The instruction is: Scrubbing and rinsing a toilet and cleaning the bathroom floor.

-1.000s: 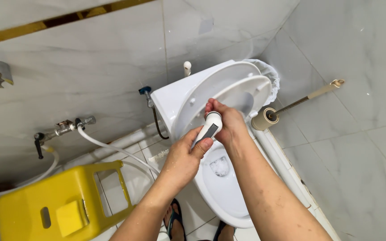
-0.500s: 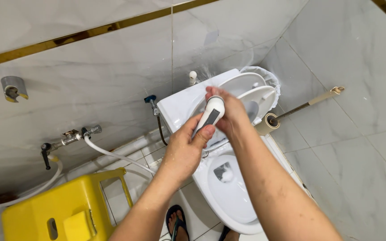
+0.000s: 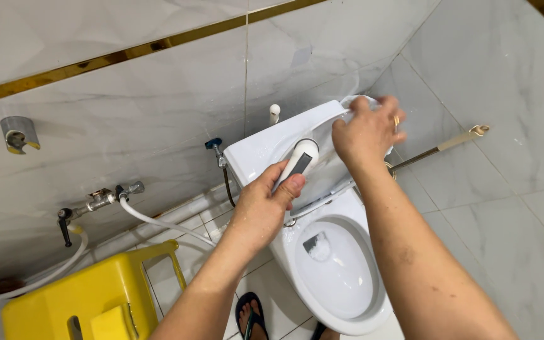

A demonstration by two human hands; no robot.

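Observation:
My left hand [image 3: 264,208] grips a white hand-held bidet sprayer [image 3: 301,159], its head pointed at the raised lid and seat [image 3: 322,165] of a white toilet [image 3: 341,277]. My right hand [image 3: 368,132] grasps the top edge of the raised lid near the cistern [image 3: 266,148]; a ring shows on one finger. The open bowl lies below both arms, with water at its bottom. I cannot see spray clearly.
A yellow plastic stool [image 3: 89,299] stands at the lower left. Wall taps [image 3: 102,199] with a white hose [image 3: 158,221] run along the tiled wall. A long-handled tool [image 3: 439,150] leans behind the toilet. My sandalled foot [image 3: 250,317] is beside the bowl.
My right hand has moved from beside the sprayer up to the top edge of the lid. The left hand keeps the sprayer. The view has shifted slightly down and left.

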